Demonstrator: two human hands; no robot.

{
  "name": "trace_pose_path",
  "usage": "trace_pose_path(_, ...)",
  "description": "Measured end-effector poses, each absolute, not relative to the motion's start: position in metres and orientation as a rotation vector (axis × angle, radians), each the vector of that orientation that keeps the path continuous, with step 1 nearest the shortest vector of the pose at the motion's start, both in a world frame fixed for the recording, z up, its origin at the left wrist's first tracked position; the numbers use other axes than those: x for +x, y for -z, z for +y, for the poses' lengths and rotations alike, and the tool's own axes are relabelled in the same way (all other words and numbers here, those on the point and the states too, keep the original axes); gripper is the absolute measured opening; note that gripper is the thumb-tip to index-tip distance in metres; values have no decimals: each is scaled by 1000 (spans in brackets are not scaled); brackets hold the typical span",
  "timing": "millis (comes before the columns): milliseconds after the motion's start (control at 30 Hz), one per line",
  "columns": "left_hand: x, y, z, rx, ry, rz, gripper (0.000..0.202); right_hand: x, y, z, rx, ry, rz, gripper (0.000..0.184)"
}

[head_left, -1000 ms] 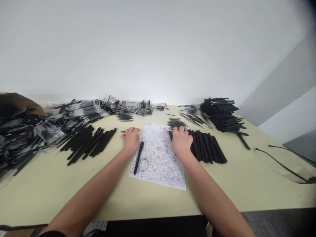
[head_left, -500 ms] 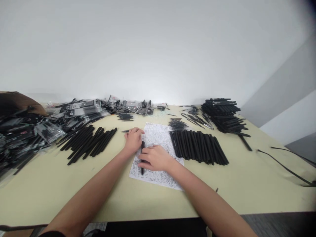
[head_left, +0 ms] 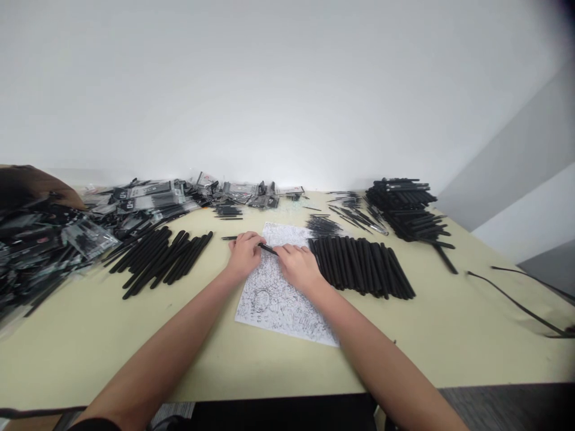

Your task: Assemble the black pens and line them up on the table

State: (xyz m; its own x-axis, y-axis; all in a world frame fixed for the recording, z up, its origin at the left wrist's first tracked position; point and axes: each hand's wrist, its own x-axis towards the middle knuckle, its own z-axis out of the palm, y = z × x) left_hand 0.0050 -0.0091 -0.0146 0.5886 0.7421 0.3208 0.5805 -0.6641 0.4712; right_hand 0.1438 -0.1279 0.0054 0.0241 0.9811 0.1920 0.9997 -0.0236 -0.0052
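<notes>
A black pen (head_left: 268,248) runs slantwise between my two hands above the scribbled white sheet (head_left: 274,311). My left hand (head_left: 245,254) is closed around its left end, at the sheet's upper left edge. Around the other end, the fingers of my right hand (head_left: 297,263) are pinched. Part of the pen is hidden by the fingers. A thin, dark pointed piece (head_left: 229,238) sticks out to the left of my left hand; whether the fingers touch it I cannot tell.
A row of thick black pens (head_left: 362,266) lies right of the sheet, with thin refills (head_left: 324,225) behind. Loose black pens (head_left: 157,260) lie left, beside heaped plastic packets (head_left: 148,194). Stacked black pens (head_left: 402,209) stand at back right; eyeglasses (head_left: 516,301) lie at the right.
The pen has turned from upright along the sheet to a slant between my hands. My right hand has moved up and right, away from the sheet's lower left; my left hand has barely moved.
</notes>
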Motion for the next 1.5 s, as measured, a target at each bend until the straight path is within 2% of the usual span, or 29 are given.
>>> trace_pose_path(133,4,13,-10,2542,-723,1008,20,150,-1,-125,-2125,197,-2007,36)
trace_pose_path(333,3,14,-10,2632,-723,881,14,150,0,-126,-2022,189,-1988,37)
trace_pose_path(533,2,11,-12,2666,-726,837,16,150,1,-125,-2008,178,-1933,30)
trace_pose_path(900,2,12,-12,2703,-724,790,23,155,8,-120,-2050,231,-1862,32)
trace_pose_path(1267,4,15,-11,2734,-712,766,27,154,4,-123,-2017,321,-1871,21)
trace_pose_path(1500,2,17,-11,2723,-757,737,26,154,9,-122,-1959,429,-1846,28)
